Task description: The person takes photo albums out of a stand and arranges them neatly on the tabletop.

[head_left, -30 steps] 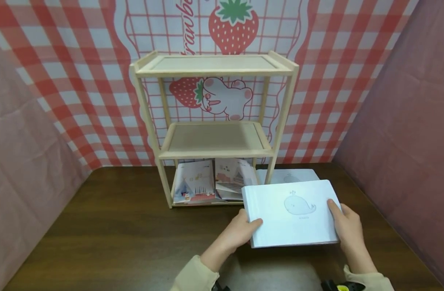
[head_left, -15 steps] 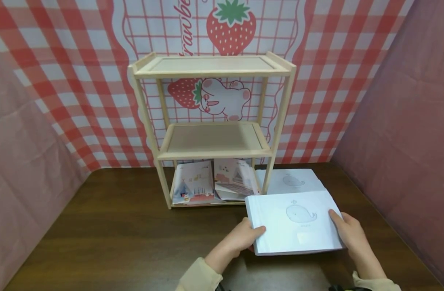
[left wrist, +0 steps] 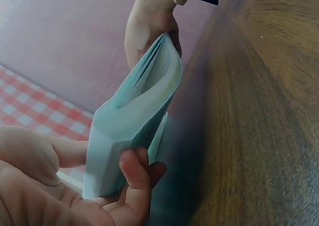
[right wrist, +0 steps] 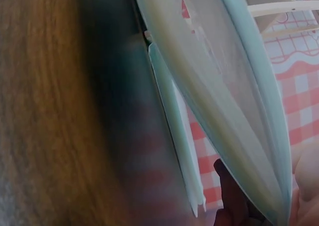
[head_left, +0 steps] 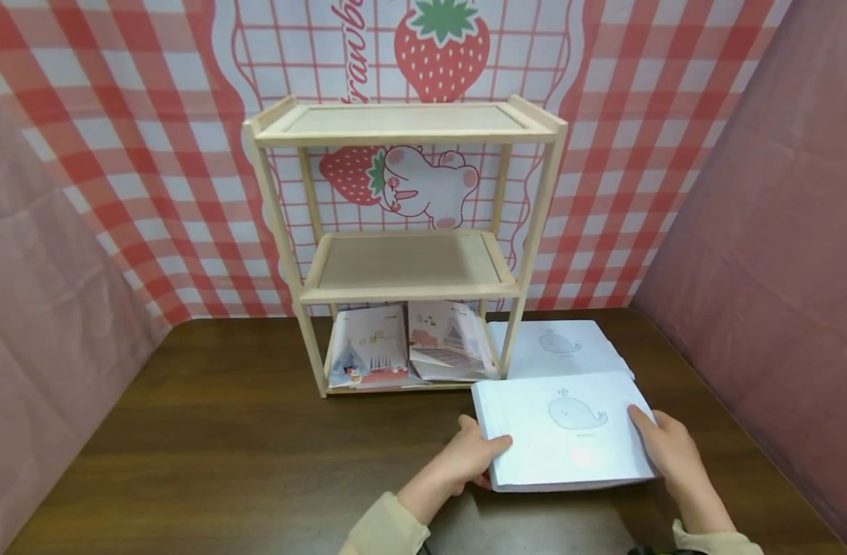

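A thick white book (head_left: pixel 534 455) with a small whale drawing on its cover is held between both hands above the table, tilted toward me. My left hand (head_left: pixel 467 456) grips the spine end, thumb on the cover and curled fingers (left wrist: pixel 134 181) underneath. On the opposite end, my right hand (head_left: pixel 673 451) pinches the edge, thumb on top and dark-shaded fingers (right wrist: pixel 232 193) below. The left wrist view shows the pages bowed apart inside the covers. Behind it, a similar white whale book (head_left: pixel 593 354) lies on the table, partly covered from view.
A light wooden shelf (head_left: pixel 409 294) with three levels stands at the middle back. Two illustrated booklets, left (head_left: pixel 378 347) and right (head_left: pixel 440 335), lean on its bottom level. Brown wood table (head_left: pixel 222 462) extends to the left. Checkered cloth (head_left: pixel 603 193) and pink cloth hang around.
Both hands have lowered the held book toward me and slightly right, so more of the white book behind it shows. The grip stays the same.
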{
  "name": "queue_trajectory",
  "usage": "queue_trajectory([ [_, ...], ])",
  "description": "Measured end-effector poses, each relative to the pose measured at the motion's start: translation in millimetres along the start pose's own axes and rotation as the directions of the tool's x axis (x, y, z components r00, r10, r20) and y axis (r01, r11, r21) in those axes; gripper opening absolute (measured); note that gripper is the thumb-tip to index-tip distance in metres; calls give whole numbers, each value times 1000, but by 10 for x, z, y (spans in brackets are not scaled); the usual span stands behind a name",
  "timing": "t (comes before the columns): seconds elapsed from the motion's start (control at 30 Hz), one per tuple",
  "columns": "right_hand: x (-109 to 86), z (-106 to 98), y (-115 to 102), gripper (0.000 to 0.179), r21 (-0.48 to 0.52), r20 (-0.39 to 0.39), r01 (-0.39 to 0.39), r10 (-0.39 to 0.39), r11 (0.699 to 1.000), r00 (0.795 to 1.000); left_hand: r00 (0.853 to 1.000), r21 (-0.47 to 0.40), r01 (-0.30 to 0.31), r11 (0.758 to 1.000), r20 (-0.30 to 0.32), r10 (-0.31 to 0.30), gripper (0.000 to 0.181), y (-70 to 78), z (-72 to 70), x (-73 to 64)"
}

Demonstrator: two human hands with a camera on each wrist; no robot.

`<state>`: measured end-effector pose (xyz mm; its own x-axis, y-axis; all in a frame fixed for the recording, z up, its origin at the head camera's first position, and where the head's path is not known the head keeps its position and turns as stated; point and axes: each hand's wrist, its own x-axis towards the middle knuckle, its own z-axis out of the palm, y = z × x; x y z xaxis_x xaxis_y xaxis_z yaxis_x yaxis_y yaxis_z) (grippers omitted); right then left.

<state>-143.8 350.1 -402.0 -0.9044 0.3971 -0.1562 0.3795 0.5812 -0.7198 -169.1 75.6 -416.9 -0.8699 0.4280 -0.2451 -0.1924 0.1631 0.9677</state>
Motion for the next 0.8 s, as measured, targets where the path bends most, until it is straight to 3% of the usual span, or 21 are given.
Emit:
queue_trajectory([
  [0.1,8,-4,38,72,-10,0,-8,8,1000,1000,999,30,40,999,3,-40,84,-5,27,-2],
  [0.27,29,-4,99,71,-17,-7,-17,17,1000,1000,997,65,69,995,31,-71,82,-28,60,11],
  [0.53,59,-32,166,74,-31,-4,-19,19,999,1000,999,14,33,999,43,-34,69,-77,111,62],
  [0.8,108,-68,219,77,12,24,-49,49,999,999,1000,0,-17,1000,9,17,46,-103,167,78],
])
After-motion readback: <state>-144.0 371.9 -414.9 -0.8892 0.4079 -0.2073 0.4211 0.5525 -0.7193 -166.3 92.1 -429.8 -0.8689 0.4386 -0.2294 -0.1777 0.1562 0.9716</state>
